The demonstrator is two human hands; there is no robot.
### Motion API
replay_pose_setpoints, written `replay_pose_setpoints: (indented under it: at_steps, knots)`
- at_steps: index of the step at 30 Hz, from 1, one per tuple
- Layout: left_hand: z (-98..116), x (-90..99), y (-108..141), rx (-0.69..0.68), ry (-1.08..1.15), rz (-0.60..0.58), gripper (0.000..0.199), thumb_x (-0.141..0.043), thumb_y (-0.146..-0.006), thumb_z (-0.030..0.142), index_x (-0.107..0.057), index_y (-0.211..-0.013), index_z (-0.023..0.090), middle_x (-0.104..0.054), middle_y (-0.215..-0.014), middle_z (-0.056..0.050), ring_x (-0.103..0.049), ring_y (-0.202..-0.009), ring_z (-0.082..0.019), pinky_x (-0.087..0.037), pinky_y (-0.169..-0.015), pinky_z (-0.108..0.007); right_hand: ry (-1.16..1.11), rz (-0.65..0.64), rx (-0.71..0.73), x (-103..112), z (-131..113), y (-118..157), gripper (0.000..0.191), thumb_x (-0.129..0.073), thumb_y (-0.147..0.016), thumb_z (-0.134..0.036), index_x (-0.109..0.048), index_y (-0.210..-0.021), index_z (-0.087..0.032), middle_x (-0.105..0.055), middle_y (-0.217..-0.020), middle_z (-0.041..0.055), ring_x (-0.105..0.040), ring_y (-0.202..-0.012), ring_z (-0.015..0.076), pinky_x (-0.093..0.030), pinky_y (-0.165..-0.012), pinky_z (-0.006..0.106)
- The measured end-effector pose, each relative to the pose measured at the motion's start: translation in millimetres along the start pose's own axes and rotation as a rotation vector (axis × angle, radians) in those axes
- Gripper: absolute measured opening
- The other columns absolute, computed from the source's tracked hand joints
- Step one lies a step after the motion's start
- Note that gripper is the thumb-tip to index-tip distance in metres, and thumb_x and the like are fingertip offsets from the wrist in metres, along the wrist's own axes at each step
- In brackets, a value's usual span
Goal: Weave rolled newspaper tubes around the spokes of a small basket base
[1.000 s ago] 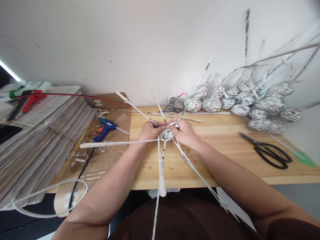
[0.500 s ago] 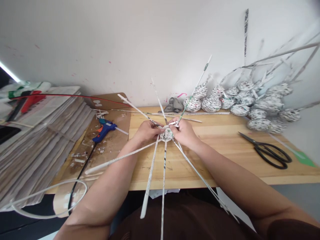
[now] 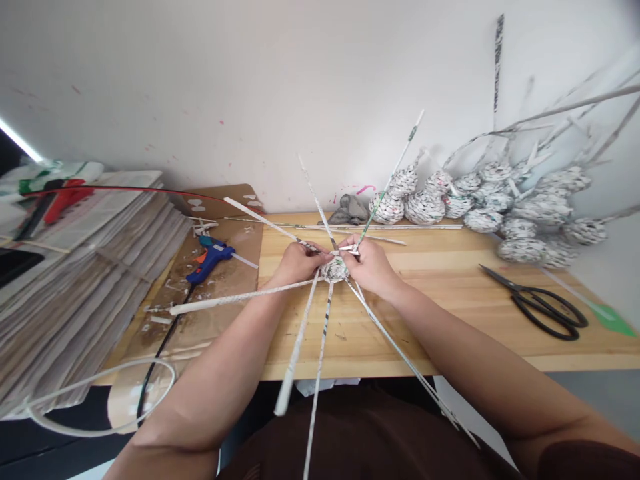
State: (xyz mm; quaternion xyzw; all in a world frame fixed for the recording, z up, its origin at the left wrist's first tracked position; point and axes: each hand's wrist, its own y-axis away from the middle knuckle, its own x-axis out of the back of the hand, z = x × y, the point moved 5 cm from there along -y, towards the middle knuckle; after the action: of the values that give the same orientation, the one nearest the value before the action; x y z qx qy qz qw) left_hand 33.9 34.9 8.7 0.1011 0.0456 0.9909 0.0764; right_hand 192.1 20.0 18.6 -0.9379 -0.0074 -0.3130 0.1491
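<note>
From my distant place, I see the left hand (image 3: 296,263) and the right hand (image 3: 371,268) close to each other, both with fingers closed on a small paper weave (image 3: 334,271). The weave is between them, over the middle of the worktop (image 3: 445,263); whether it rests on the surface, I cannot tell. The left hand pinches its far left edge, and the right hand grips the far right edge, where a short white end (image 3: 349,251) shows beside the fingers. The exact contact of the fingertips is partly hidden. Paper strands (image 3: 299,343) spread out from the weave like rays: some come to the near side, one crosses the left wrist, and a green-marked one rises behind the right hand. I judge that the step in hand is to pass one strand around its neighbour and press it tight at the rim. In my opinion, the next move calls for a firm hold by the left hand, while the right hand bends the strand gently, without tangling the loose ones. The scissors (image 3: 537,303) lie well apart to the right, the glue gun (image 3: 207,260) lies to the left, and woven bulbs (image 3: 424,208) stand behind.
</note>
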Motion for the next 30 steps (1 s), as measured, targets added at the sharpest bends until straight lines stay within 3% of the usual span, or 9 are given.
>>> replay_pose_setpoints:
  at_steps: [8,17,21,25,30]
  knots:
    - [-2,0.6,-1,-0.06,0.028,0.057,0.018,-0.079,-0.058,0.026,-0.072,-0.069,0.013,-0.068,-0.061,-0.004,-0.059,-0.055,-0.016,-0.046,-0.054,-0.026,-0.026,-0.032,0.031,0,0,-2,0.012,-0.055,-0.082,-0.019,-0.063,-0.091,-0.019,-0.069,-0.082,0.0032,-0.062,-0.073,0.0178,-0.044,-0.069,0.028]
    - [-10,-5.6,-4,-0.087,0.06,-0.009,0.029,-0.08,-0.06,0.037,-0.075,-0.076,0.013,-0.07,-0.067,-0.005,-0.059,-0.058,-0.015,-0.044,-0.057,-0.027,-0.035,-0.007,0.03,-4,1,0,0.01,-0.055,-0.079,-0.017,-0.063,-0.085,-0.02,-0.068,-0.078,0.002,-0.062,-0.071,0.0167,-0.045,-0.068,0.027]
    - [-10,-9.0,-4,-0.1,0.155,0.028,0.034,-0.085,-0.053,0.033,-0.076,-0.078,0.012,-0.072,-0.07,-0.005,-0.061,-0.061,-0.015,-0.046,-0.062,-0.027,-0.045,0.008,0.026,-3,-1,2,0.011,-0.055,-0.078,-0.017,-0.063,-0.086,-0.019,-0.068,-0.077,0.0019,-0.062,-0.07,0.0162,-0.046,-0.068,0.027]
    - [-11,-11.2,-2,-0.087,0.257,0.097,0.03,-0.086,-0.05,0.031,-0.074,-0.07,0.012,-0.07,-0.064,-0.004,-0.06,-0.058,-0.015,-0.046,-0.06,-0.028,-0.133,0.008,-0.045,-3,1,2,0.009,-0.057,-0.076,-0.02,-0.062,-0.083,-0.019,-0.066,-0.072,0.0004,-0.061,-0.065,0.0156,-0.046,-0.063,0.026]
    - [-13,-17.6,-2,-0.07,0.422,0.071,0.033,-0.087,-0.049,0.03,-0.075,-0.075,0.013,-0.072,-0.069,-0.004,-0.061,-0.059,-0.015,-0.049,-0.062,-0.028,-0.256,0.037,-0.161,-6,13,-1,0.016,-0.062,-0.076,-0.035,-0.06,-0.077,-0.019,-0.067,-0.069,0.0016,-0.061,-0.062,0.0165,-0.046,-0.059,0.027]
